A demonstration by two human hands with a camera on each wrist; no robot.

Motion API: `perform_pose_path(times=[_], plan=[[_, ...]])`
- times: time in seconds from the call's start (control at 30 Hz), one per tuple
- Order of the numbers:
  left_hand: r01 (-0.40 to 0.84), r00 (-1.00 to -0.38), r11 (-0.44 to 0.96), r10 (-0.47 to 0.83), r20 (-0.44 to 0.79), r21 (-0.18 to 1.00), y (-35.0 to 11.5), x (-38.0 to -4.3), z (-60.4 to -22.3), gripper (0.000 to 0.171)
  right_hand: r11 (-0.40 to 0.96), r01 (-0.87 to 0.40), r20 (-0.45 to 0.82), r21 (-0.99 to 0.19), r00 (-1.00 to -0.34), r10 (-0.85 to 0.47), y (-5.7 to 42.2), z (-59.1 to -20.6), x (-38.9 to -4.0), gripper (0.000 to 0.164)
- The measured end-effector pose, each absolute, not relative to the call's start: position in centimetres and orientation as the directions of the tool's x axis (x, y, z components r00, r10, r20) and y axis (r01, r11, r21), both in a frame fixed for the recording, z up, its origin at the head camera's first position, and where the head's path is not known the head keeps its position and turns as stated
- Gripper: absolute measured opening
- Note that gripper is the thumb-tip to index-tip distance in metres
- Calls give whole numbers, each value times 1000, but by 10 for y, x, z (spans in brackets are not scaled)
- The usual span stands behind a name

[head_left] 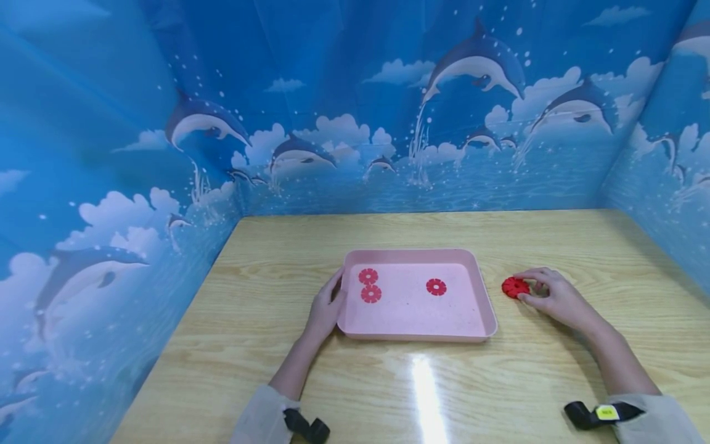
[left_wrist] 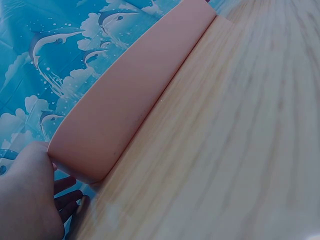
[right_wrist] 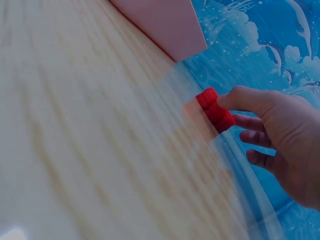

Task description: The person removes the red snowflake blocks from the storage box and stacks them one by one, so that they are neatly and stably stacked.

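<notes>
A shallow pink tray (head_left: 410,338) lies on the table. Inside it are three flat, notched discs: two pinkish-red ones, an upper disc (head_left: 363,272) and a lower disc (head_left: 366,298), nearly touching at the left, and a redder disc (head_left: 430,288) right of the middle. My left hand (head_left: 324,313) holds the tray's left side, thumb at the rim and fingers along the outer wall. Right of the tray, my right hand (head_left: 557,300) pinches a short stack of red notched discs (head_left: 513,287) between thumb and fingers. The right wrist view shows the stack (right_wrist: 216,111) edge-on, its layers pressed together.
The wooden table (head_left: 266,259) extends around the tray on every side. A blue curtain (head_left: 344,179) printed with dolphins rises behind the table and along both sides. Light glares off the tabletop in front of the tray.
</notes>
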State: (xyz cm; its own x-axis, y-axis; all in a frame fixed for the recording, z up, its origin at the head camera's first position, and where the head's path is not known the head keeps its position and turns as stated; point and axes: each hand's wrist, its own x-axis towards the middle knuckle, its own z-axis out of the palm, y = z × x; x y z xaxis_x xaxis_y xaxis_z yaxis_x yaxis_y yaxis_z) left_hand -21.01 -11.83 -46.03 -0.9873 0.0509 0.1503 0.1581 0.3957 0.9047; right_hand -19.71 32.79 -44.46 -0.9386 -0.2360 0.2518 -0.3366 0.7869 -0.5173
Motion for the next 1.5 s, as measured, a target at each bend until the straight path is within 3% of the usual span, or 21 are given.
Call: perform_pose_path(times=[0.2, 0.43, 0.67, 0.93, 1.17, 1.5], plan=[[155, -988, 398, 46, 148, 904, -118, -210, -460, 45, 777, -329, 242, -537, -942, -232, 321, -431, -194, 38], [146, -989, 389, 51, 137, 910, -118, -209, -459, 46, 717, -451, 343, -531, -889, -305, 289, -407, -193, 37], [156, -988, 397, 49, 148, 904, -119, -209, -460, 45, 676, -465, 288, -572, -885, -366, 237, -391, -201, 34], [161, -987, 401, 54, 152, 902, -118, -208, -458, 45, 609, -511, 250, -606, -850, -464, 174, -392, -211, 34], [164, -986, 394, 62, 152, 904, -118, -208, -459, 45, 637, -472, 185, -610, -866, -465, 124, -396, -219, 32], [210, -977, 409, 65, 202, 888, -119, -209, -459, 45, 615, -474, 135, -630, -847, -514, 84, -412, -232, 30]])
